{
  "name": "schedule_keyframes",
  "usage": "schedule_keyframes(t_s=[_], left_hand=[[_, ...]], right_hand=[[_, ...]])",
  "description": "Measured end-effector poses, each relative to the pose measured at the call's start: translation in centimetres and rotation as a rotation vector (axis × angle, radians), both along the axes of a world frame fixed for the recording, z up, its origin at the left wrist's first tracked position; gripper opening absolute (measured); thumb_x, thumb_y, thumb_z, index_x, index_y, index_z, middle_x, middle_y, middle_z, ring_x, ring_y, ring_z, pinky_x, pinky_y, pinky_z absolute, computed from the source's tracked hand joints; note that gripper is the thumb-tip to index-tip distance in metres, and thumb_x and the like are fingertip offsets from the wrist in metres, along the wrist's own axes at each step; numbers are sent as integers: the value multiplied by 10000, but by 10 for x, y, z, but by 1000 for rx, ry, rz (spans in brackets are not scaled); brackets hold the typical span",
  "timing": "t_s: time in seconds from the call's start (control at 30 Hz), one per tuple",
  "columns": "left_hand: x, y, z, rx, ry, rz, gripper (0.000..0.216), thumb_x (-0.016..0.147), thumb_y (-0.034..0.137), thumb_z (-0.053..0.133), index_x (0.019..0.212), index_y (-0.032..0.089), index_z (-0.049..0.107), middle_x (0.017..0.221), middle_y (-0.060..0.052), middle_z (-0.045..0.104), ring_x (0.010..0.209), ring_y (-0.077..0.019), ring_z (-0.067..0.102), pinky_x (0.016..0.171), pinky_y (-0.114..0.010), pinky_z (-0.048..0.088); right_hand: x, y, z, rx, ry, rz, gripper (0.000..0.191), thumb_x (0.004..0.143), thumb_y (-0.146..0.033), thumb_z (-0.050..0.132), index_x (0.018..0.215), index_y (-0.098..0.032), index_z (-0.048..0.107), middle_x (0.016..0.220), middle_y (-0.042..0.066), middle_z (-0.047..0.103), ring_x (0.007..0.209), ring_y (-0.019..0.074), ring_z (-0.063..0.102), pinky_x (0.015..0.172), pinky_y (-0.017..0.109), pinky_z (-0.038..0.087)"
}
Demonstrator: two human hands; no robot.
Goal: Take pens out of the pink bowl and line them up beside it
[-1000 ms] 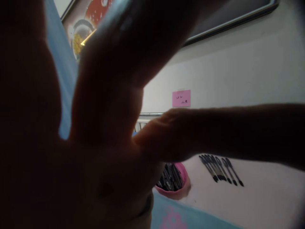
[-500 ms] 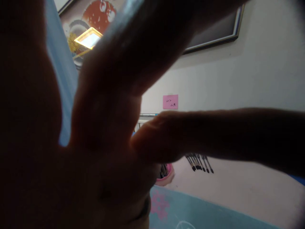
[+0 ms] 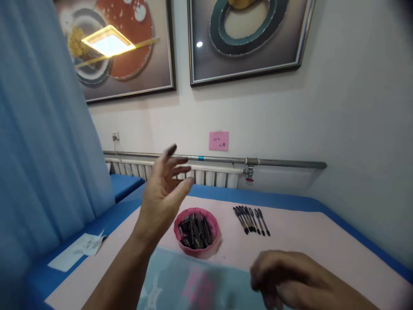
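Observation:
My left hand (image 3: 166,187) is raised in front of a pink scalloped bowl (image 3: 215,247), its fingers apart and holding nothing. In the bowl lies a heap of slim black pen-like sticks (image 3: 196,230). Several similar dark sticks with black ends (image 3: 251,220) lie side by side on the pink sheet (image 3: 290,237), right of the bowl. My right hand (image 3: 284,277) hovers low at the right, above the edge of a light blue cloth (image 3: 171,275). Its fingers are loosely bent and somewhat blurred, with no object visible in them.
The pink sheet covers a blue bed (image 3: 274,199) against the wall. A white paper (image 3: 75,252) lies on the left edge beside a blue curtain (image 3: 48,129). Behind run a metal pipe (image 3: 222,159) and a radiator (image 3: 209,177). A pink note (image 3: 219,141) and framed pictures (image 3: 245,73) hang above.
Half a second ago a dark hand covered much of the view. Now both hands are lower and farther off, and the bowl, sticks and bed show.

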State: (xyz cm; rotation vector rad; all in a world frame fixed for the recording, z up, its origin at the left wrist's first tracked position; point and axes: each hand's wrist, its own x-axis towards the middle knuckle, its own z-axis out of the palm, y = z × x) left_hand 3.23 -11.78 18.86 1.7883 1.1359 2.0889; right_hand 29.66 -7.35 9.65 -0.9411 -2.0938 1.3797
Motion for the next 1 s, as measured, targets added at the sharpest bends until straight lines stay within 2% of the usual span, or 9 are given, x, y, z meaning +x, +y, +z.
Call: schedule_keyframes(t_s=[0.07,0.17,0.27,0.37,0.47,0.6,0.67,0.83,1.0], left_hand=[[-24,33,-27,-224,-49,81,522,758,249,572,1258,207,428,1093,-92,601,982,-210,597,743,-317,526],[-61,70,-72,-545,36,295,464,760,273,521,1207,153,481,1084,-110,624,942,-194,610,751,-294,499],[-85,89,-111,-841,247,493,444,771,259,462,1196,139,497,1082,-114,643,946,-184,613,807,-283,459],[-97,99,-142,-983,301,548,431,703,207,512,1114,85,560,1066,-187,649,974,-252,605,835,-340,431],[-101,109,-167,-1101,340,548,349,650,189,549,979,103,631,975,-184,686,922,-263,629,794,-329,440],[-98,127,-184,-1197,362,480,178,663,193,519,748,144,668,752,-134,714,689,-228,658,636,-290,456],[-95,137,-187,-1200,376,458,162,670,187,505,688,154,662,737,-130,714,680,-227,653,620,-285,448],[-87,156,-194,-1133,383,426,231,694,144,453,776,181,667,894,-85,717,845,-200,630,720,-259,431],[-81,154,-206,-1095,314,369,240,737,214,412,764,195,650,842,-47,708,790,-184,619,681,-255,437]], right_hand=[[-23,17,9,-85,-19,114,148,758,-259,559,847,-197,660,765,38,656,712,173,612,636,272,491],[-49,43,2,-73,-78,26,184,757,-291,502,820,-191,643,760,32,650,699,171,612,586,249,467],[-64,73,-23,29,-173,-88,170,738,-267,489,767,-189,637,749,29,657,679,170,621,556,235,444],[-77,105,-50,218,-261,-268,155,734,-255,492,735,-185,630,737,32,670,659,171,626,593,250,440],[-94,132,-73,245,-284,-341,217,735,-227,486,873,-159,639,723,52,678,675,183,629,619,263,436],[-114,151,-95,237,-266,-369,315,742,-224,473,1000,-123,620,780,77,691,702,182,632,627,254,441],[-118,155,-103,223,-242,-371,329,749,-205,435,1011,-127,619,800,73,695,687,169,632,606,240,445],[-111,163,-114,225,-186,-377,323,747,-176,394,957,-159,638,762,41,692,679,162,623,628,237,453],[-104,172,-119,254,-179,-411,310,767,-201,391,949,-165,639,812,54,691,736,183,623,672,268,452]])
